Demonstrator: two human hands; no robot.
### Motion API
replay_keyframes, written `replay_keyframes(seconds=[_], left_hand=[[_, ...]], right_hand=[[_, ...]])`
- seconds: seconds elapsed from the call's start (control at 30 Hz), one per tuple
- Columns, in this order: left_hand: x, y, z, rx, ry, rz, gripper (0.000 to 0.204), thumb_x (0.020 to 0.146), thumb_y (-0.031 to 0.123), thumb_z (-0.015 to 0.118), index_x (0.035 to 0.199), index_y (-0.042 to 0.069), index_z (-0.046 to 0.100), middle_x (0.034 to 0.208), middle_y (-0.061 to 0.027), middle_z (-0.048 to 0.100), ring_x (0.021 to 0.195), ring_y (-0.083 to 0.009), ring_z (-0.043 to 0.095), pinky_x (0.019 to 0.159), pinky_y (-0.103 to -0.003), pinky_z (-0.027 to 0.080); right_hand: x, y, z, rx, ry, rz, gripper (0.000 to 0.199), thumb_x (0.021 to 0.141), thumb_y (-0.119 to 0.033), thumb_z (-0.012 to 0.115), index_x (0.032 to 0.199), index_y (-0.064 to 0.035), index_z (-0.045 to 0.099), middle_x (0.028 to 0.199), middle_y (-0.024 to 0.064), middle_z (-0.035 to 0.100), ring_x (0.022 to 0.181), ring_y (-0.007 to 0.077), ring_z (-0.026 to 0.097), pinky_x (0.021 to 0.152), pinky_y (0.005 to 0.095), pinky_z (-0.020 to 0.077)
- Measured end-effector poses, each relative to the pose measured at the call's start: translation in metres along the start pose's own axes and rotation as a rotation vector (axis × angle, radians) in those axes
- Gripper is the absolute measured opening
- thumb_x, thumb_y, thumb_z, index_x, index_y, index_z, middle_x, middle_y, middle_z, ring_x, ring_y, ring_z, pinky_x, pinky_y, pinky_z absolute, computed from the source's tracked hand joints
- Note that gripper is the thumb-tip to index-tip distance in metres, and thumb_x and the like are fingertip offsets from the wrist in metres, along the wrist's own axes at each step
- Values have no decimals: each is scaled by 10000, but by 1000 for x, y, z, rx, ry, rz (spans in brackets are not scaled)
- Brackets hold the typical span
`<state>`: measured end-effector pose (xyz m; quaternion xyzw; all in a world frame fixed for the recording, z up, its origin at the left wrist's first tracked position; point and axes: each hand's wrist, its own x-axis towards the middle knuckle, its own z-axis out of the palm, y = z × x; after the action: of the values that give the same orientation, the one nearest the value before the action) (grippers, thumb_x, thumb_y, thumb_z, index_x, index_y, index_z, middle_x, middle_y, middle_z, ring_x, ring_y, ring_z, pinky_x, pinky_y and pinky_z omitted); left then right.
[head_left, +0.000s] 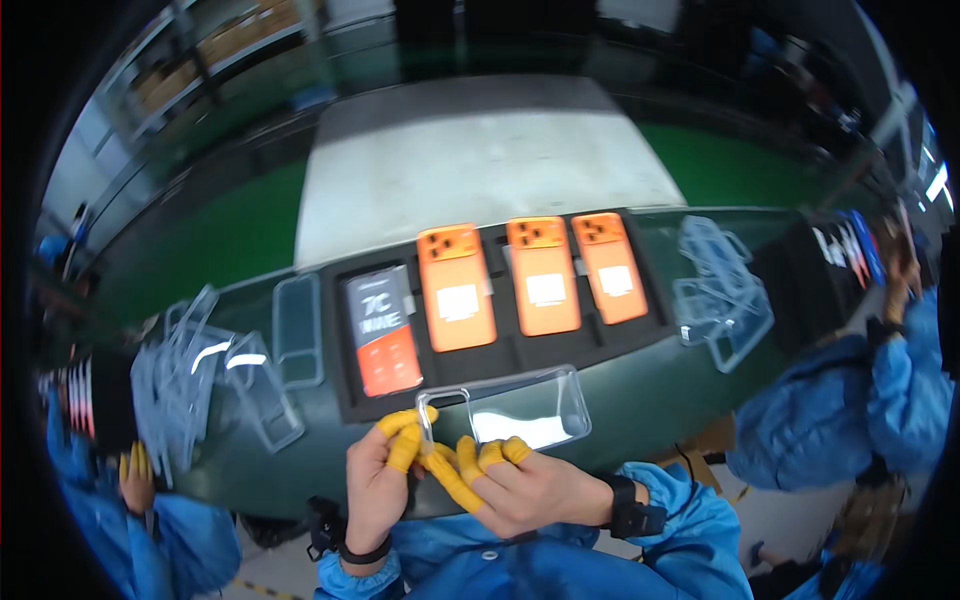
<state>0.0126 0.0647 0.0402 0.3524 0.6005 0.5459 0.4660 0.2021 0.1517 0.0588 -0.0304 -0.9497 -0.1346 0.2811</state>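
Observation:
A clear phone case [578, 405] is held by its left end above the front edge of the table, its camera cut-out toward my left hand. My left hand [378, 480], in yellow finger cots, pinches the corner of the case between thumb and fingers. The yellow-tipped fingers of my right hand [535, 492] are bent against the near edge of the case, beside the left fingertips. Just beyond lies a black tray [510, 363] holding three orange phones [455, 270], backs up with white labels. At its left end rests a phone [385, 340] with a dark and orange front.
Loose clear cases [180, 380] lie piled to the left, with a single case [297, 330] beside the tray. More clear cases [720, 290] are heaped on the right. A pale board [480, 150] lies beyond the tray. People in blue [830, 400] work on both sides.

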Motion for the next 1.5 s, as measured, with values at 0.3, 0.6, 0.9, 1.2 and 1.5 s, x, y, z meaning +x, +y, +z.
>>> replay_keyframes(seconds=[0.3,0.6,0.9,1.2,1.5], left_hand=[[-48,-51,-23,159,173,-179,229,1009,133,601,1155,-29,669,636,-47,661,538,-62,569,510,-242,464],[-56,-36,-13,889,337,-2,449,890,193,730,1233,-76,623,511,-79,552,439,-292,569,465,-383,441],[-58,-38,-27,772,383,153,394,818,95,783,1189,-3,688,523,-62,554,434,-238,566,462,-348,442],[-60,-40,-26,771,277,336,401,768,86,810,1152,24,717,818,-109,708,647,-203,635,592,-315,479],[-37,-51,-43,909,66,380,970,584,334,937,1387,10,499,1297,-177,602,1257,-398,534,1098,-498,378]], right_hand=[[19,-2,24,427,-170,-123,329,768,-218,672,1048,-50,712,912,44,651,862,199,629,676,346,528],[60,114,94,112,-285,1007,506,786,-441,810,804,41,658,797,236,669,736,390,678,620,473,523],[53,101,108,90,-297,1061,633,725,-529,842,772,70,646,751,234,669,701,392,685,605,459,516],[65,100,110,387,-71,1318,426,725,-252,861,923,55,643,811,208,673,788,402,675,703,474,528],[59,84,115,897,663,1199,287,839,33,712,1122,69,682,910,166,727,874,172,704,742,297,542]])
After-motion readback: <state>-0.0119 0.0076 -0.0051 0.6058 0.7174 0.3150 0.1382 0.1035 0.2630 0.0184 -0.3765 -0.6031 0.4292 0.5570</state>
